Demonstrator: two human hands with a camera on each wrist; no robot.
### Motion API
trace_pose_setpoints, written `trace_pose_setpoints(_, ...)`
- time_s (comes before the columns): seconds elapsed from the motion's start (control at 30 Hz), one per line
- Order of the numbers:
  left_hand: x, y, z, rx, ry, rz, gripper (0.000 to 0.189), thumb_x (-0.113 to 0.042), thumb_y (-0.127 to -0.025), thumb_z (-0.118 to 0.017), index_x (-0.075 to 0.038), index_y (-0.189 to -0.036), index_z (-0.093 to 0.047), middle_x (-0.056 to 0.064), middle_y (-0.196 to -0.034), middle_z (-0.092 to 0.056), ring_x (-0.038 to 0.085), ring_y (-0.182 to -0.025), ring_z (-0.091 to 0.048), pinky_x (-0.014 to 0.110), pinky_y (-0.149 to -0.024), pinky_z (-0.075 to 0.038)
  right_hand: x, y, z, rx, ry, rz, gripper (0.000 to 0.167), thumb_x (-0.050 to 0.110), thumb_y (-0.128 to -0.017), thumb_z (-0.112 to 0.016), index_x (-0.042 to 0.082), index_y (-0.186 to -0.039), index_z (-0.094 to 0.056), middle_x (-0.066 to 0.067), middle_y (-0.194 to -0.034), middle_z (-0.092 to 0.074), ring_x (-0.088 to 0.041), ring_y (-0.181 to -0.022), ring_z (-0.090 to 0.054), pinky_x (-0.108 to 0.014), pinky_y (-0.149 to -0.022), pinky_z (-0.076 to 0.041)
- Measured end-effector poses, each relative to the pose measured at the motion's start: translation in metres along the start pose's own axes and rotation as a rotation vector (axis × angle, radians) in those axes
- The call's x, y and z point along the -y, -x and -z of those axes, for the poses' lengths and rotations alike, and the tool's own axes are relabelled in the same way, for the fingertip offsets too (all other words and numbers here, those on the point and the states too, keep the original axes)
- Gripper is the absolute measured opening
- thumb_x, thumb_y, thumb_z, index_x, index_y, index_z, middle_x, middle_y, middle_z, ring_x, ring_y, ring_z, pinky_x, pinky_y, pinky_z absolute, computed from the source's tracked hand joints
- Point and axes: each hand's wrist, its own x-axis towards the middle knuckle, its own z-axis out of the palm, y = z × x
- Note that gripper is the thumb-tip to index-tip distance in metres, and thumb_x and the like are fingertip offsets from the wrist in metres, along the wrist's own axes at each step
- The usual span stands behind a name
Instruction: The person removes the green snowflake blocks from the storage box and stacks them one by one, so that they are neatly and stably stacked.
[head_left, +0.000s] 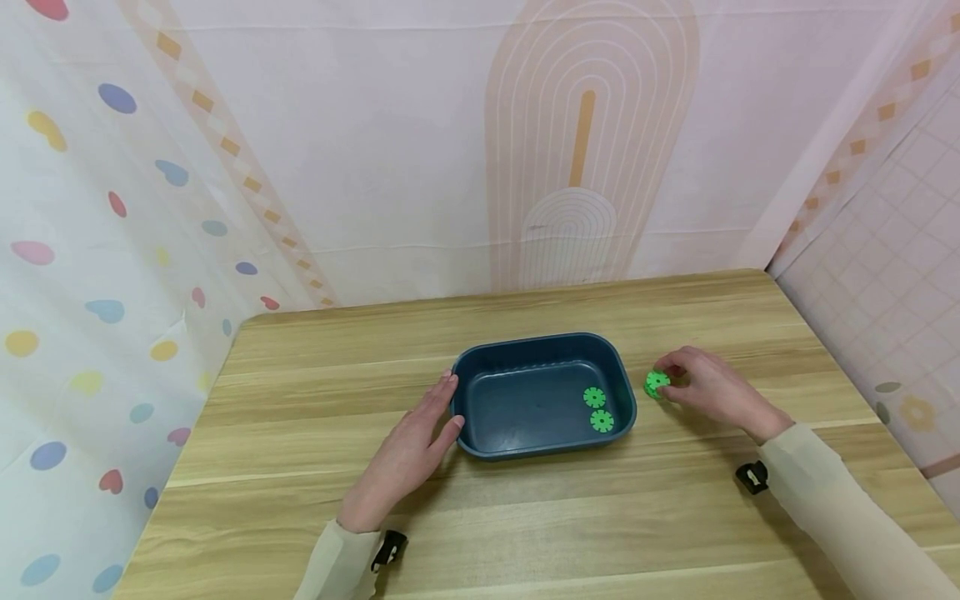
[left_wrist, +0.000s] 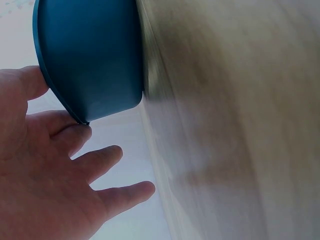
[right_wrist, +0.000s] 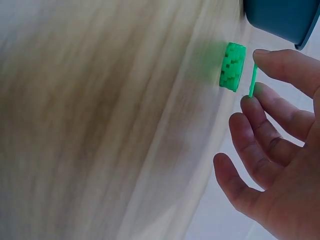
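My right hand (head_left: 712, 385) pinches one thin green notched disc (right_wrist: 253, 81) between thumb and fingers. Just beneath it, a short stack of green discs (right_wrist: 232, 67) stands on the table, with a small gap showing in the right wrist view. A dark blue rectangular tub (head_left: 517, 408) sits to the left of that hand. Inside it, near its right end, lie two flat green discs, a rear disc (head_left: 594, 397) and a front disc (head_left: 602, 421). My left hand (head_left: 405, 454) rests against the tub's left rim, its fingers fairly straight, thumb and fingertips touching the edge.
The wood-grain table (head_left: 315, 417) extends around the tub. Behind it hangs a patterned curtain (head_left: 405, 167), with more printed cloth at both sides. A black clip or strap (head_left: 752, 477) hangs by the right sleeve, and a similar black strap (head_left: 388, 550) by the left sleeve.
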Motion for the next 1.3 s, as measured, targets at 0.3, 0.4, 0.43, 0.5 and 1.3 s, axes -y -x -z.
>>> trace_pose_setpoints(0.3, 0.0004, -0.0001, 0.0000, 0.000, 0.001, -0.005, 0.064, -0.033, -0.111, -0.050, -0.008, -0.164, -0.027, 0.005, -0.171, -0.021, 0.028, -0.155, -0.024, 0.064, -0.116, -0.032, -0.0009, -0.0020, -0.0011, 0.016, 0.001, -0.008, 0.026, 0.008, -0.091, -0.077, -0.004, -0.114, -0.071, -0.011, -0.106, -0.069, -0.027, -0.096, -0.064, -0.049, -0.087, -0.055)
trace_pose_setpoints(0.4, 0.0008, -0.0001, 0.0000, -0.007, 0.000, -0.013, 0.063, -0.033, -0.111, -0.051, -0.008, -0.164, -0.027, 0.006, -0.170, -0.022, 0.029, -0.155, -0.025, 0.063, -0.117, -0.032, -0.0012, -0.0021, -0.0013, 0.018, 0.002, -0.008, 0.025, 0.007, -0.091, -0.077, -0.004, -0.113, -0.071, -0.010, -0.105, -0.069, -0.026, -0.095, -0.063, -0.048, -0.085, -0.054)
trace_pose_setpoints(0.43, 0.0009, -0.0001, 0.0000, -0.009, -0.001, -0.015, 0.063, -0.033, -0.111, -0.051, -0.007, -0.164, -0.027, 0.006, -0.170, -0.022, 0.029, -0.155, -0.025, 0.062, -0.117, -0.032, -0.0012, -0.0022, -0.0012, 0.018, 0.002, -0.008, 0.025, 0.007, -0.091, -0.077, -0.004, -0.113, -0.071, -0.010, -0.105, -0.069, -0.026, -0.094, -0.063, -0.047, -0.085, -0.054)
trace_pose_setpoints(0.5, 0.0010, -0.0001, 0.0001, -0.011, -0.001, -0.018, 0.063, -0.032, -0.111, -0.051, -0.007, -0.164, -0.027, 0.006, -0.170, -0.022, 0.030, -0.155, -0.026, 0.062, -0.117, -0.032, -0.0011, -0.0023, -0.0012, 0.021, 0.000, -0.009, 0.025, 0.007, -0.091, -0.077, -0.004, -0.113, -0.071, -0.010, -0.104, -0.068, -0.026, -0.094, -0.062, -0.047, -0.085, -0.054)
trace_pose_setpoints(1.3, 0.0006, 0.0003, 0.0005, -0.005, 0.010, -0.012, 0.063, -0.033, -0.111, -0.050, -0.008, -0.164, -0.027, 0.005, -0.170, -0.021, 0.032, -0.155, -0.026, 0.064, -0.116, -0.032, -0.0026, -0.0042, -0.0022, 0.052, -0.008, -0.013, 0.026, 0.008, -0.092, -0.075, -0.005, -0.114, -0.070, -0.010, -0.104, -0.068, -0.025, -0.093, -0.062, -0.046, -0.084, -0.055)
